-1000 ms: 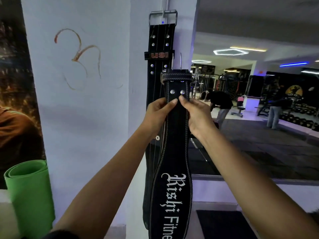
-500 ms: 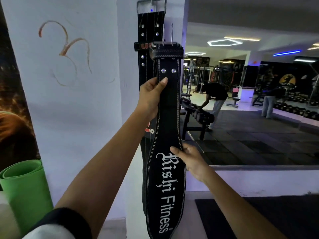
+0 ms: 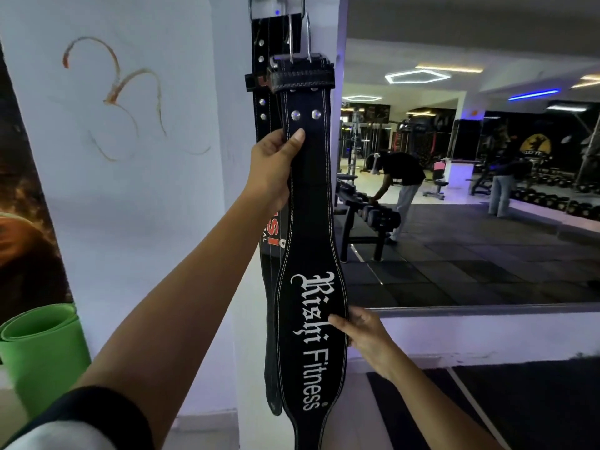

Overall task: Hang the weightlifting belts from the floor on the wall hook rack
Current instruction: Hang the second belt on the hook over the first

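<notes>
A black weightlifting belt [image 3: 310, 203] with white lettering hangs upright in front of the white pillar, its buckle prongs pointing up near the top. My left hand [image 3: 276, 164] grips its narrow upper part just under two rivets. My right hand [image 3: 362, 329] pinches its wide lower part at the right edge. Behind it a second black belt [image 3: 263, 102] hangs by its metal buckle [image 3: 276, 8] at the top of the pillar. The hook rack itself is hidden above the frame.
A white pillar [image 3: 156, 190] stands straight ahead, with a rolled green mat [image 3: 42, 349] at its lower left. A large wall mirror [image 3: 470, 190] on the right reflects gym floor, a dumbbell rack and two people. A dark floor mat [image 3: 519, 407] lies at lower right.
The lettered belt has risen toward the top of the pillar. My right hand left the upper part and moved down to the belt's wide lower section, while my left hand kept its grip.
</notes>
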Motion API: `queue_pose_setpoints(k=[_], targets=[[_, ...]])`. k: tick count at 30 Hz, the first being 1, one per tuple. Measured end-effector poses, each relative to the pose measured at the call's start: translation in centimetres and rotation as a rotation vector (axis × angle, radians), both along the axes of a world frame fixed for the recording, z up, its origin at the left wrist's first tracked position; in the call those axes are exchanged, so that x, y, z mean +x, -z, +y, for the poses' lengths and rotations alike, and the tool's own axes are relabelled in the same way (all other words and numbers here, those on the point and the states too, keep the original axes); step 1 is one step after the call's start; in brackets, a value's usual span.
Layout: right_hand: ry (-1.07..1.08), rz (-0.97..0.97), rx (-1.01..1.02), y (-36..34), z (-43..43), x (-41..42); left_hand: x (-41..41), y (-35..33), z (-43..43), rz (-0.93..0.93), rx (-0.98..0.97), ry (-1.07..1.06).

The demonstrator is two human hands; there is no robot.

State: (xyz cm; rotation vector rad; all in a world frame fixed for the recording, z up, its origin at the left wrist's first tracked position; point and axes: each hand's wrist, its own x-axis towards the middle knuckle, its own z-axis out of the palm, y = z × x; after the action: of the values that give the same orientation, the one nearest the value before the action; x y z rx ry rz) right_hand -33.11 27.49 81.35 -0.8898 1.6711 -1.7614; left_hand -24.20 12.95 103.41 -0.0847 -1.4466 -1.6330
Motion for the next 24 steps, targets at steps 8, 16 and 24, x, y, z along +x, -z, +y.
queue_pose_setpoints(k=[8,16,24], targets=[[0.021,0.196,-0.137,-9.2,-2.7,0.4,-0.1,0.8,-0.4,0.026,0.027,0.024],[0.227,0.4,-0.403,-19.7,-4.7,2.7,0.2,1.6,-0.2,-0.021,-0.012,0.096],[0.215,0.372,-0.264,-26.6,-5.7,3.1,0.5,1.6,-0.7,-0.092,-0.106,0.016]])
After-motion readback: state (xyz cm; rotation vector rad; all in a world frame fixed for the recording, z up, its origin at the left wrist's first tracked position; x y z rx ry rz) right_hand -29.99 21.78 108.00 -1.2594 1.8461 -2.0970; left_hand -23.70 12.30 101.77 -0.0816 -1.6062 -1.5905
